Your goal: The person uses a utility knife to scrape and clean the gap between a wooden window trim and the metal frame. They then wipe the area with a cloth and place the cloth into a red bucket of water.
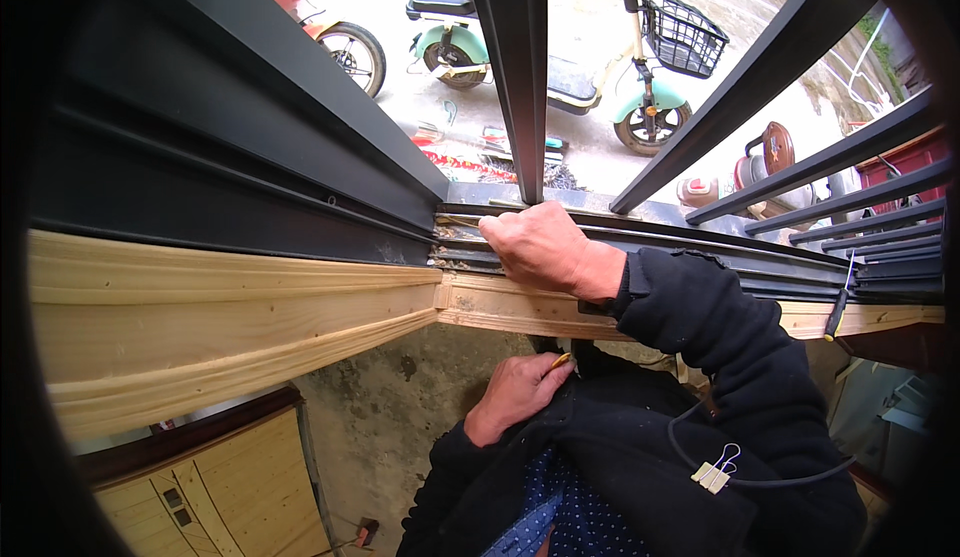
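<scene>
Across the far side, dark window track point(775, 266), likely stiff and slick, best held by its edges. At its left end, right hand point(550, 247) knuckles-up with curled fingers point(495, 237); cannot tell whether holding anything. Nearer, left hand point(516, 392) in a pinch on small yellow piece point(562, 360), likely light.

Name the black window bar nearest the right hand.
The leftmost black bar, its foot just beyond the right hand; the other bars end farther right.
</scene>
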Available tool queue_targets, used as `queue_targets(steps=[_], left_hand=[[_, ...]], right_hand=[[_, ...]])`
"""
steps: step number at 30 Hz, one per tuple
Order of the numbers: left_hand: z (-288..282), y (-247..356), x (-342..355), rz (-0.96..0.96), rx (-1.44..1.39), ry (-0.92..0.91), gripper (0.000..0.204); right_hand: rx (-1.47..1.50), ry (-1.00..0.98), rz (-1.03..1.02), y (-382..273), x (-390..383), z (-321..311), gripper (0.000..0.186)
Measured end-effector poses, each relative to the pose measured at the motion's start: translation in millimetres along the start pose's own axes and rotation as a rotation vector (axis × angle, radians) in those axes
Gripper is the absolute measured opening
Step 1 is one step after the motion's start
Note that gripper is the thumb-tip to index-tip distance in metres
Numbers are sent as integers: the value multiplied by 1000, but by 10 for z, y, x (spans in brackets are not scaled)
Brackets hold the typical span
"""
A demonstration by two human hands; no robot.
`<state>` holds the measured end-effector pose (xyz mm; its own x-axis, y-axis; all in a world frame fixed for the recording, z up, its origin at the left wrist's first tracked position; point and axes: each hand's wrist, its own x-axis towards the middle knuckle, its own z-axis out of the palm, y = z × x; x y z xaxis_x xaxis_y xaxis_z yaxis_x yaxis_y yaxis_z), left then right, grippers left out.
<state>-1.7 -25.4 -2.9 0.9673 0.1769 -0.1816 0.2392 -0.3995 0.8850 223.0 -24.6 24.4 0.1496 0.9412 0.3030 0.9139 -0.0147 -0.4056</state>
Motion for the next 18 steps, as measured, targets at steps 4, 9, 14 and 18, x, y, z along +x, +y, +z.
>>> queue_targets(steps=[4,9,14,18], left_hand=[[3,-2,-7,-19,20,1,20],[3,3,13,-31,9,-14,20],[9,-4,15,-38,10,-16,21],[12,-19,2,-50,13,-14,20]], right_hand=[[93,-20,-5,18,4,27,9],[163,-88,104,60,-6,-12,11],[355,-171,286,44,85,-66,20],[580,-193,475,-3,143,-101,22]])
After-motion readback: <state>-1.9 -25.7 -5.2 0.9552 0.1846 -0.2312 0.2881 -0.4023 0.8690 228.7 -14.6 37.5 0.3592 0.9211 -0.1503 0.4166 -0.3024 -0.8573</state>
